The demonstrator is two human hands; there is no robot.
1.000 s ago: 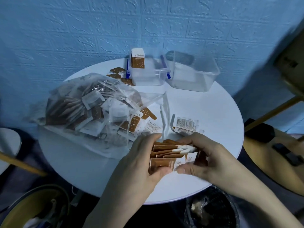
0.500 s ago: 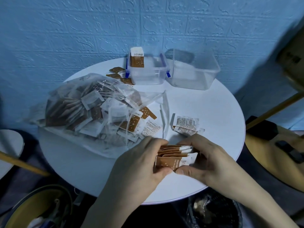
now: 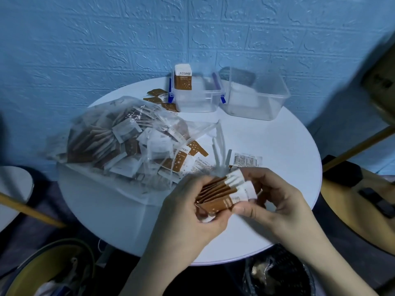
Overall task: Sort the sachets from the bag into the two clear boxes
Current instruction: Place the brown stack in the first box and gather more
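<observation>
A stack of brown-and-white sachets [image 3: 222, 194] is gripped between my left hand [image 3: 188, 212] and my right hand [image 3: 275, 201] above the near part of the round white table [image 3: 277, 150]. The clear plastic bag [image 3: 119, 142], full of brown and white sachets, lies on the table's left half with its mouth towards my hands. At the back stand two clear boxes: the left box [image 3: 196, 97], with blue clips, holds upright brown sachets [image 3: 183, 80]; the right box [image 3: 256, 97] looks empty.
A few loose brown sachets [image 3: 158, 97] lie left of the clipped box. One white sachet [image 3: 245, 160] lies just beyond my hands. A wooden chair [image 3: 359, 189] stands right, a basket [image 3: 277, 274] and a yellow-rimmed bin [image 3: 53, 268] below the table. A blue wall is behind.
Both hands have tilted the sachet stack and lifted its white ends up to the right. The camera has shifted slightly; the bag and boxes have stayed put.
</observation>
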